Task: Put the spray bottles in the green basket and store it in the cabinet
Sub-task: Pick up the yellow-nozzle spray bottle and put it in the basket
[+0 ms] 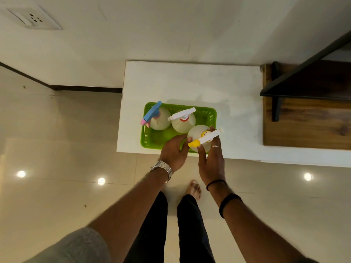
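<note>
A green basket [148, 137] stands near the front edge of a white cabinet top [190, 82]. Three spray bottles stand in it: one with a blue and pink head [152, 113] at the back left, one with a white head [182, 113] in the middle, and one with a white and yellow head [204, 139] at the front right. My right hand [211, 158] wraps the yellow-headed bottle from the right and front. My left hand [173, 150] rests at the basket's front rim, fingers touching that bottle's left side.
A dark wooden shelf unit [303, 120] with a black bracket stands right of the white top. The wall behind carries a socket [34, 19]. Glossy floor tiles [66, 149] spread to the left; my legs and a bare foot [193, 188] are below.
</note>
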